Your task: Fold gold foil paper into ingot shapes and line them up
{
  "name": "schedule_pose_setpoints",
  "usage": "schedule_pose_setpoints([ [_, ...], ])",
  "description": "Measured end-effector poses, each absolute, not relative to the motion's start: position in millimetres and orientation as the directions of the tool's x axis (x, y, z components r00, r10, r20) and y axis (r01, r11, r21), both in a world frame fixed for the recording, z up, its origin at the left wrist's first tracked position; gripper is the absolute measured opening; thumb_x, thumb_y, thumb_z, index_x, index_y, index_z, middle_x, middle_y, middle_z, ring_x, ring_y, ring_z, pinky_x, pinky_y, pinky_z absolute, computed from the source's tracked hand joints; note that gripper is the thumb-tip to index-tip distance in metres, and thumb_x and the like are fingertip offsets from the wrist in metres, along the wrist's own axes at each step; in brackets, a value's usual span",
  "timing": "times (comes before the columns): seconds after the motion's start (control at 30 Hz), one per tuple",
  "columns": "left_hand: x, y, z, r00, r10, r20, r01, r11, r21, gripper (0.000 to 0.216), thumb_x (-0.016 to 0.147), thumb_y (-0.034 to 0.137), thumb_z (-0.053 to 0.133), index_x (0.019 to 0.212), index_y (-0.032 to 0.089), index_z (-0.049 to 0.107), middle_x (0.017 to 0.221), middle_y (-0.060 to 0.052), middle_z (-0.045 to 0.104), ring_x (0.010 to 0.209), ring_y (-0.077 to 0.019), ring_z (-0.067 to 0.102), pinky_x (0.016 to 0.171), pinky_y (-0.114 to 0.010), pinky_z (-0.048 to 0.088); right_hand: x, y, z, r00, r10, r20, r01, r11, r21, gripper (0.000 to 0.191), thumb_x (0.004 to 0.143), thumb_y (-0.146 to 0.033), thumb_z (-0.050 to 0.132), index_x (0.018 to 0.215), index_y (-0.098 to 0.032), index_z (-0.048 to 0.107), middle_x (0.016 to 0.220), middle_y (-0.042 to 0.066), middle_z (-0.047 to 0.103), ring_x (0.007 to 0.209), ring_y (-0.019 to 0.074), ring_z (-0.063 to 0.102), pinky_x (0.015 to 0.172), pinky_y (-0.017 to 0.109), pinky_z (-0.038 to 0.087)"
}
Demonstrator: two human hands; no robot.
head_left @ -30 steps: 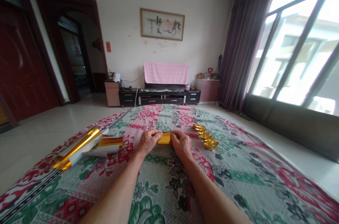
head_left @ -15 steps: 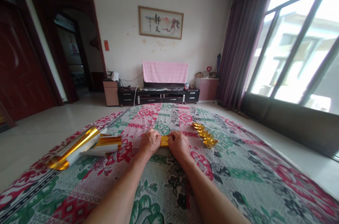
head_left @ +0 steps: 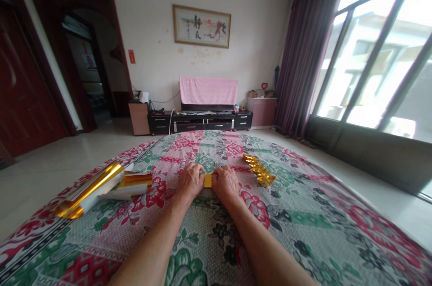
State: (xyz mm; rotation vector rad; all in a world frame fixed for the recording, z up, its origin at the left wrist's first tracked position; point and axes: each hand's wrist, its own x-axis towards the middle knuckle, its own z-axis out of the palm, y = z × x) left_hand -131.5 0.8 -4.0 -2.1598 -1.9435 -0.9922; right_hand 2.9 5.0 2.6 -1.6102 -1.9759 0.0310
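Between my two hands is a small piece of gold foil paper (head_left: 208, 181), low over the patterned cloth. My left hand (head_left: 191, 181) grips its left end with curled fingers. At the right end my right hand (head_left: 224, 182) holds it the same way, knuckles up. Only the middle of the paper shows; both ends are hidden under the fingers. To the right lies a row of several folded gold paper ingots (head_left: 259, 170). Sheets of gold foil paper (head_left: 92, 189), white on the back and loosely rolled, lie on the left.
A red, green and grey floral cloth (head_left: 290, 241) covers the rounded surface before me. Beyond it, a low black cabinet (head_left: 189, 126) stands by the wall with a pink cloth (head_left: 208, 91) draped over something on top. A window (head_left: 371, 61) is on the right.
My hands have come slightly closer together, and less of the gold paper shows between them. The whole view has shifted a little; the ingots and the rolled sheets lie as before.
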Motion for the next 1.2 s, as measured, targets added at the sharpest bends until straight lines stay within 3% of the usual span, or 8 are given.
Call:
schedule_pose_setpoints([
  [0.13, -133, 2, -4, 0.038, 0.872, 0.487, 0.897, -0.245, 0.369, 0.016, 0.075, 0.015, 0.051, 0.084, 0.020, 0.062, 0.090, -0.005, 0.057, 0.092, -0.0179, 0.051, 0.083, -0.028, 0.039, 2, 7, -1, -0.100, 0.890, 0.446, 0.874, 0.293, -0.388, 0.023, 0.079, -0.021, 0.047, 0.096, -0.021, 0.062, 0.094, 0.008, 0.056, 0.085, 0.0198, 0.050, 0.072, 0.028, 0.033],
  [0.33, -138, 4, -8, 0.125, 0.871, 0.474, 0.884, -0.315, 0.346, 0.017, 0.079, 0.019, 0.048, 0.079, 0.019, 0.065, 0.087, -0.006, 0.058, 0.089, -0.0172, 0.051, 0.085, -0.030, 0.039, 6, 7, -4, -0.183, 0.878, 0.442, 0.863, 0.359, -0.355, 0.026, 0.085, -0.026, 0.040, 0.080, -0.021, 0.066, 0.092, 0.008, 0.056, 0.085, 0.0191, 0.049, 0.072, 0.028, 0.032],
  [0.5, -144, -1, -6, 0.182, 0.867, 0.463, 0.878, -0.355, 0.320, 0.013, 0.077, 0.028, 0.052, 0.081, 0.020, 0.062, 0.089, -0.005, 0.057, 0.089, -0.0173, 0.051, 0.085, -0.030, 0.039, 12, 1, -5, -0.227, 0.866, 0.446, 0.849, 0.401, -0.344, 0.019, 0.082, -0.029, 0.046, 0.086, -0.023, 0.063, 0.095, 0.006, 0.054, 0.086, 0.0183, 0.048, 0.073, 0.028, 0.032],
  [0.73, -151, -8, 0, 0.263, 0.874, 0.408, 0.854, -0.408, 0.323, 0.026, 0.076, 0.043, 0.052, 0.090, 0.023, 0.060, 0.095, -0.003, 0.055, 0.093, -0.0180, 0.051, 0.087, -0.031, 0.038, 18, -8, 1, -0.313, 0.877, 0.364, 0.834, 0.437, -0.336, 0.021, 0.079, -0.030, 0.048, 0.096, -0.022, 0.058, 0.102, 0.006, 0.052, 0.096, 0.0194, 0.046, 0.082, 0.030, 0.031],
  [1.07, -164, -6, 2, 0.283, 0.907, 0.313, 0.817, -0.399, 0.417, 0.032, 0.068, 0.038, 0.060, 0.098, 0.027, 0.064, 0.114, -0.004, 0.052, 0.106, -0.0215, 0.050, 0.092, -0.032, 0.039, 32, -4, 14, -0.440, 0.866, 0.238, 0.780, 0.500, -0.376, 0.025, 0.079, -0.035, 0.049, 0.100, -0.024, 0.056, 0.107, 0.005, 0.049, 0.102, 0.0189, 0.044, 0.088, 0.032, 0.029],
  [1.2, -168, -5, 2, 0.267, 0.925, 0.269, 0.808, -0.367, 0.460, 0.036, 0.067, 0.034, 0.060, 0.102, 0.027, 0.064, 0.128, -0.005, 0.046, 0.117, -0.0242, 0.044, 0.100, -0.034, 0.034, 35, 2, 12, -0.464, 0.856, 0.228, 0.758, 0.517, -0.397, 0.026, 0.078, -0.034, 0.051, 0.102, -0.026, 0.057, 0.107, 0.003, 0.049, 0.103, 0.0185, 0.043, 0.088, 0.032, 0.029],
])
